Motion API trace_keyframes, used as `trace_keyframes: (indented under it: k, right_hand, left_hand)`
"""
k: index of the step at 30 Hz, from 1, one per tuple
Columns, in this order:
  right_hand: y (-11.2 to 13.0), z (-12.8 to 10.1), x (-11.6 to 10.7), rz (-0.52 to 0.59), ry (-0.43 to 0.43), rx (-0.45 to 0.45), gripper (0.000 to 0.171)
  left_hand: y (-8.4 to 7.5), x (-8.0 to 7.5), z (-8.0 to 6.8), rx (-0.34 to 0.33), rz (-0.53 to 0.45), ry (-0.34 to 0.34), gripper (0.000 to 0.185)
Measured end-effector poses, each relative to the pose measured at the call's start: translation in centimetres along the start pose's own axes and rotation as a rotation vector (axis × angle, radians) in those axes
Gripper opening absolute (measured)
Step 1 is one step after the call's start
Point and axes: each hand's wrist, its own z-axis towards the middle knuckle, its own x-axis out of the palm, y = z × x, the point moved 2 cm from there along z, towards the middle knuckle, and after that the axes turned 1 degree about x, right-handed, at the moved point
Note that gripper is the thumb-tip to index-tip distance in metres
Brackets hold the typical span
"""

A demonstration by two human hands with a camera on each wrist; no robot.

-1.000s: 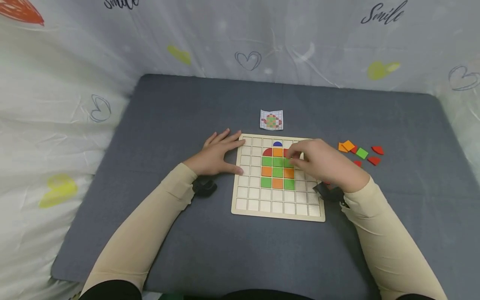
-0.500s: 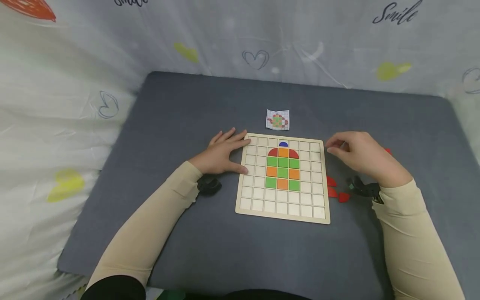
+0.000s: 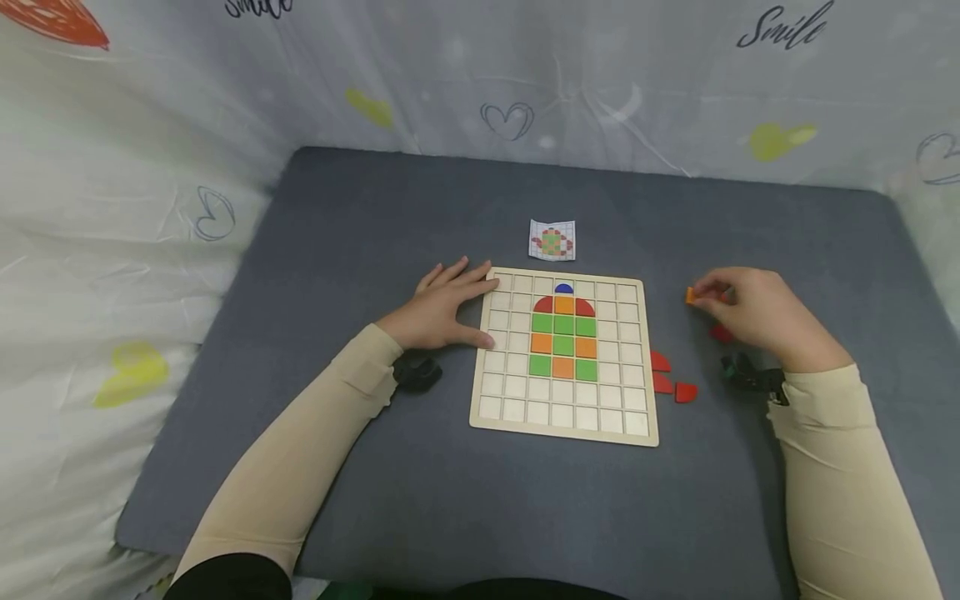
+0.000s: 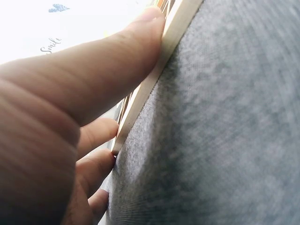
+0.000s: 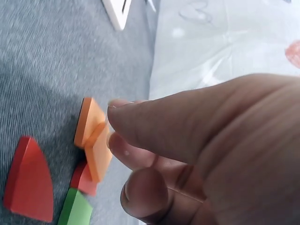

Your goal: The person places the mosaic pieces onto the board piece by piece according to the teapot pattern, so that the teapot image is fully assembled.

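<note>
A pale wooden grid board (image 3: 525,414) lies on the table, with blue, red, orange and green tiles set in its middle columns. My left hand (image 3: 438,312) rests spread along its left edge, and the thumb (image 4: 140,40) touches the rim in the left wrist view. Right of the board, my right hand (image 3: 753,304) reaches over loose tiles, thumb and index finger bent toward each other. Their tips are at two overlapping orange square tiles (image 5: 98,152), with a small gap between them. No tile is clearly pinched. The head view shows one orange tile (image 3: 689,296) by the fingertips.
A small printed picture card (image 3: 552,241) lies beyond the board. Several red tiles (image 3: 686,392) sit by the board's right edge. The right wrist view shows a larger red tile (image 5: 30,180) and a green tile (image 5: 76,208). A white printed curtain (image 3: 450,75) hangs behind the table.
My right hand has left the board and moved right to the loose orange tiles. A red rounded tile now shows in full to the right of the top orange square. The left hand stays put.
</note>
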Motion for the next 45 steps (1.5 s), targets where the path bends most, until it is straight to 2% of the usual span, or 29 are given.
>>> trace_keyframes:
  k: [3, 10, 18, 25, 33, 38, 45]
  right_hand:
    - [-0.4, 0.1, 0.1, -0.002, 0.008, 0.026, 0.019]
    - [-1.0, 0.1, 0.2, -0.069, 0.004, 0.017, 0.028]
    - [-1.5, 0.4, 0.5, -0.045, 0.031, 0.061, 0.035]
    - [-1.3, 0.4, 0.3, 0.004, 0.025, 0.073, 0.025]
    - [0.9, -0.4, -0.1, 0.022, 0.007, 0.042, 0.020]
    - [3.3, -0.6, 0.2, 0.015, 0.035, -0.016, 0.013]
    - [6.6, -0.9, 1.6, 0.055, 0.095, -0.054, 0.012]
  left_hand:
    - [0.0, 0.1, 0.0, 0.003, -0.002, -0.002, 0.099]
    - [0.2, 0.2, 0.0, 0.008, -0.009, -0.002, 0.099]
    - [0.1, 0.0, 0.1, 0.005, 0.003, -0.008, 0.100]
    - [0.3, 0.1, 0.1, -0.001, 0.000, -0.003, 0.100]
    - [0.1, 0.0, 0.1, -0.002, -0.011, -0.004, 0.099]
    - [0.1, 0.0, 0.2, 0.000, -0.010, -0.006, 0.099]
    - [0.2, 0.0, 0.1, -0.001, -0.015, 0.002, 0.099]
